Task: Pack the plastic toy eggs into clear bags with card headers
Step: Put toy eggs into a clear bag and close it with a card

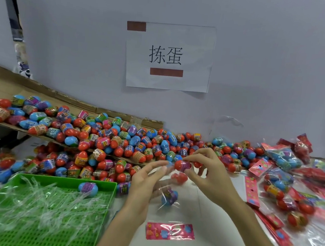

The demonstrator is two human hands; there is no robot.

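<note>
A big heap of red and blue plastic toy eggs (pixel 104 136) covers the far side of the table. My right hand (pixel 208 171) pinches a red egg with a purple label (pixel 182 165) at the mouth of a clear bag (pixel 171 200). My left hand (pixel 147 179) holds that bag's upper edge. Inside the bag lie a blue egg (pixel 168 197) and a red egg (pixel 180 178). The bag's pink card header (pixel 170 231) rests flat on the table near me.
A green plastic tray (pixel 26 228) with clear film strips and one blue egg (pixel 88 188) stands at the near left. Filled bags (pixel 283 181) and loose pink headers (pixel 251 190) pile at the right. Cardboard (pixel 30 91) leans behind the eggs; a paper sign (pixel 168 56) hangs on the wall.
</note>
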